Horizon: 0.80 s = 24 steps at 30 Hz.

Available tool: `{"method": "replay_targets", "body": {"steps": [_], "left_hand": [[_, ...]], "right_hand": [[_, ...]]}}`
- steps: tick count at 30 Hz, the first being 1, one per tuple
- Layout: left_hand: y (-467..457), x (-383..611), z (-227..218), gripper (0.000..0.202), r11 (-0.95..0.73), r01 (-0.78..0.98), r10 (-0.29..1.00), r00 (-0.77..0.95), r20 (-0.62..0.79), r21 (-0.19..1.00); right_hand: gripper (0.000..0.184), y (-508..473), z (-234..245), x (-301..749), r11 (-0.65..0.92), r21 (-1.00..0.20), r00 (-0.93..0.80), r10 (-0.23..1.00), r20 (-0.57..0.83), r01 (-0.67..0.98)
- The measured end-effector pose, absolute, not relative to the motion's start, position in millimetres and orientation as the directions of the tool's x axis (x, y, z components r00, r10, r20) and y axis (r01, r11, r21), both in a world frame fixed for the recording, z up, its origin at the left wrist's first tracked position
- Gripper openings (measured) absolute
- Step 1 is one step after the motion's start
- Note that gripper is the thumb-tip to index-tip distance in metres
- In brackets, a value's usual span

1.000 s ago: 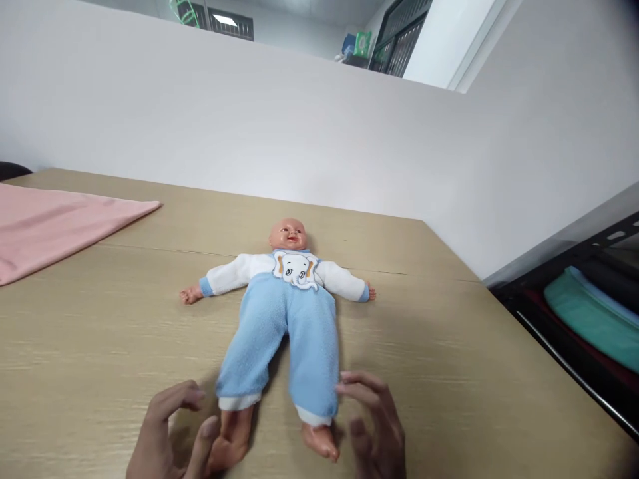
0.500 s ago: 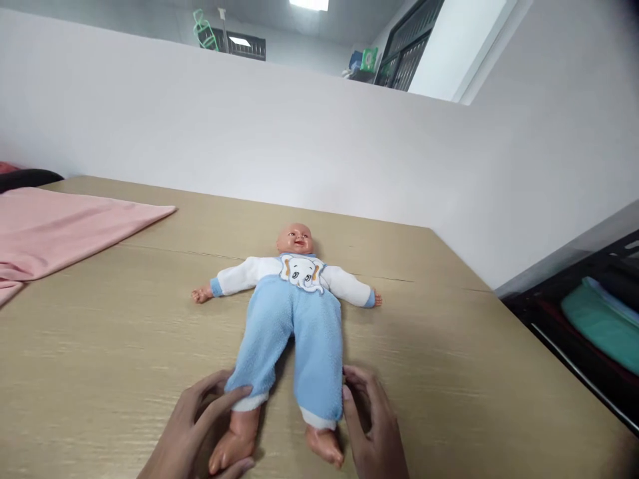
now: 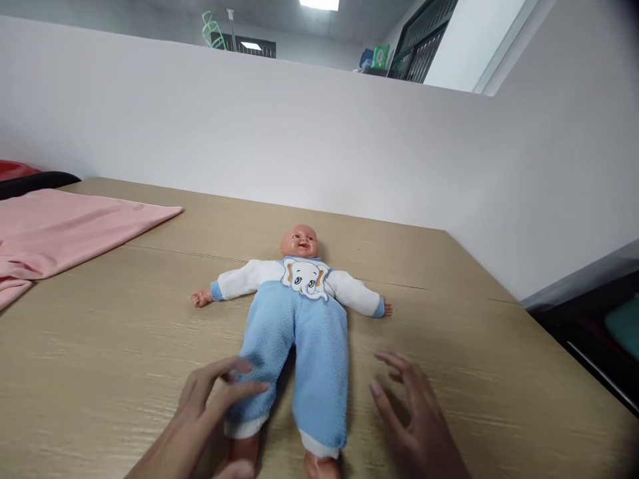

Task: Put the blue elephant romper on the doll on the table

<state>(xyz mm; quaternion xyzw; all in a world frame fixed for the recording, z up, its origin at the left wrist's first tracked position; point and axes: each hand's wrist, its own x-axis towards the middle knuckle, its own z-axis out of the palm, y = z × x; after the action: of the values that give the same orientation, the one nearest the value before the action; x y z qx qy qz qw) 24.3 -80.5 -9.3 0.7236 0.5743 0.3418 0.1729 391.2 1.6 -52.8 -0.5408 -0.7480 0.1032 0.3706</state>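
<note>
A baby doll (image 3: 301,242) lies on its back on the wooden table, arms spread and head toward the wall. It wears a blue and white fleece outfit (image 3: 319,352) with an elephant patch (image 3: 305,278) on the chest. My left hand (image 3: 204,406) hovers over the doll's leg at the left, fingers apart, the fingertips overlapping the trouser leg; whether they touch it I cannot tell. To the right of the other leg, my right hand (image 3: 414,412) is apart from the doll with its fingers spread and holding nothing. The doll's feet are partly cut off by the lower edge.
Pink cloth (image 3: 84,229) lies on the table (image 3: 499,372) at the left, near a black and red item (image 3: 40,179). A pale wall (image 3: 299,133) rises behind the table. Beyond the table's right edge is a dark rack (image 3: 599,332) with a green cloth.
My right hand has moved away from the trouser leg to the right. My left hand has lifted and shifted slightly up along the leg. The view has shifted a little.
</note>
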Motion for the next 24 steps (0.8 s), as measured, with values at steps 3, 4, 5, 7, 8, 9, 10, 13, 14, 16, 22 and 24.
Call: {"method": "replay_targets", "body": {"steps": [3,4,5,7,8,9,10,13,14,16,22,24], "left_hand": [[-37,45,23,0.046,-0.404,0.745,0.914,0.312,0.258,0.531],[-17,54,31,0.044,-0.441,0.735,0.898,0.358,0.258,0.515],[4,63,37,0.042,-0.476,0.723,0.88,0.391,0.271,0.501],[49,79,42,0.045,-0.527,0.709,0.849,0.429,0.307,0.468],[70,84,41,0.045,-0.547,0.701,0.836,0.436,0.333,0.458],[90,88,38,0.046,-0.563,0.687,0.826,0.45,0.34,0.459],[106,90,33,0.052,-0.574,0.675,0.819,0.473,0.326,0.464],[136,87,24,0.066,-0.61,0.654,0.79,0.547,0.277,0.448],[139,85,23,0.063,-0.629,0.647,0.774,0.571,0.274,0.43],[139,83,24,0.05,-0.668,0.635,0.742,0.612,0.275,0.388],[142,99,32,0.068,-0.631,0.68,0.776,0.571,0.27,0.374],[151,109,33,0.076,-0.645,0.672,0.764,0.573,0.296,0.364]], "right_hand": [[0.063,62,-41,423,0.459,-0.379,-0.258,0.842,0.474,0.803],[0.075,82,-39,429,0.474,-0.349,-0.293,0.838,0.459,0.808],[0.083,102,-38,434,0.491,-0.333,-0.324,0.834,0.447,0.805],[0.093,133,-38,436,0.518,-0.352,-0.39,0.841,0.375,0.779],[0.094,144,-37,434,0.527,-0.376,-0.415,0.843,0.342,0.762],[0.092,152,-35,431,0.539,-0.398,-0.44,0.84,0.317,0.742],[0.085,158,-33,427,0.551,-0.416,-0.463,0.834,0.299,0.723],[0.054,164,-24,416,0.581,-0.443,-0.504,0.813,0.29,0.683],[0.048,164,-22,414,0.588,-0.445,-0.505,0.809,0.301,0.676],[0.042,164,-20,412,0.591,-0.453,-0.486,0.807,0.336,0.668],[0.042,166,-16,412,0.494,-0.622,-0.358,0.869,0.341,0.607],[0.045,166,0,405,0.512,-0.609,-0.323,0.858,0.399,0.606]]}}
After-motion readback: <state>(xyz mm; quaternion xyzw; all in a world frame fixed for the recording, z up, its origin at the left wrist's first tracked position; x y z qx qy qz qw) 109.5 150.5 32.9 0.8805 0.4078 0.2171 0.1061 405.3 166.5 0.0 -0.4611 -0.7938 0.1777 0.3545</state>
